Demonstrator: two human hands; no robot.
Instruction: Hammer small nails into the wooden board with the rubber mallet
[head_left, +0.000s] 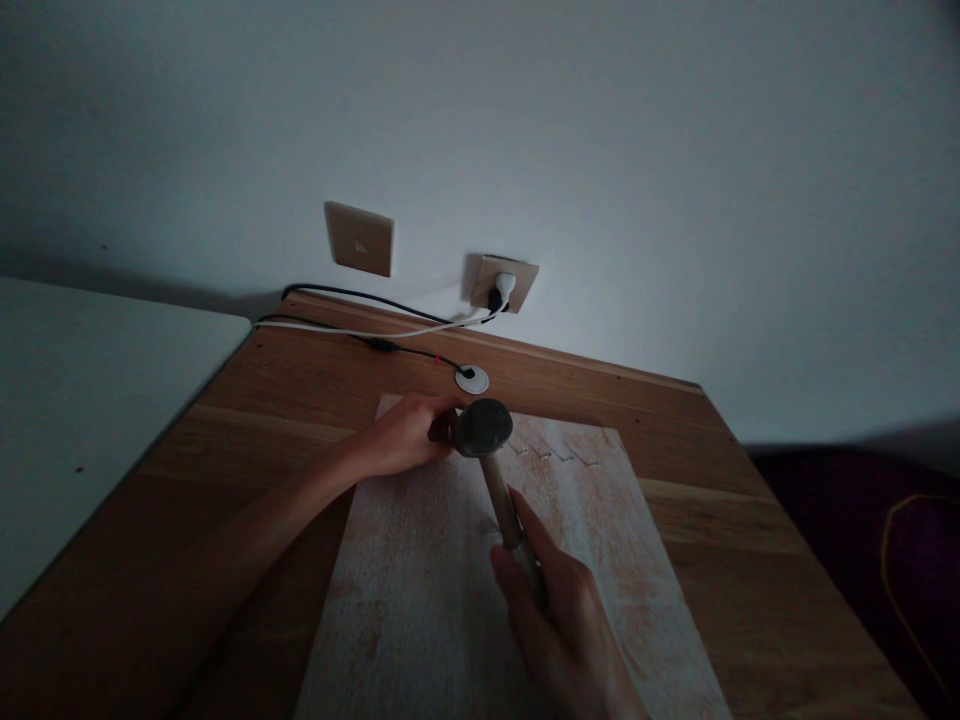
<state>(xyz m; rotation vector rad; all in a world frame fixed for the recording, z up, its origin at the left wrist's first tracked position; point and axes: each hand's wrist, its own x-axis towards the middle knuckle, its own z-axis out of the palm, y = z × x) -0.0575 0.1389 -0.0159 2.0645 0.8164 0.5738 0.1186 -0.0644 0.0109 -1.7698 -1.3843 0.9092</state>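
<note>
My right hand (559,600) is wrapped round the handle of a rubber mallet (484,427) with a dark round head and a pale shaft. The mallet is raised, its head up and away from me. Beside that head, my left hand (411,435) rests near the far edge of a whitewashed wooden board (427,580). Its fingers are pinched together, but the mallet head hides the tips and whatever they hold. To the right of the head, several small nails (546,455) stand in a row along the board's far side.
Under the board is a brown wooden desk (720,530). Behind it run black and white cables (390,333), a round cable grommet (472,379) and a wall socket (505,284) with plugs in it. A second wall plate (360,240) is further left. A white surface (97,410) adjoins the desk's left side.
</note>
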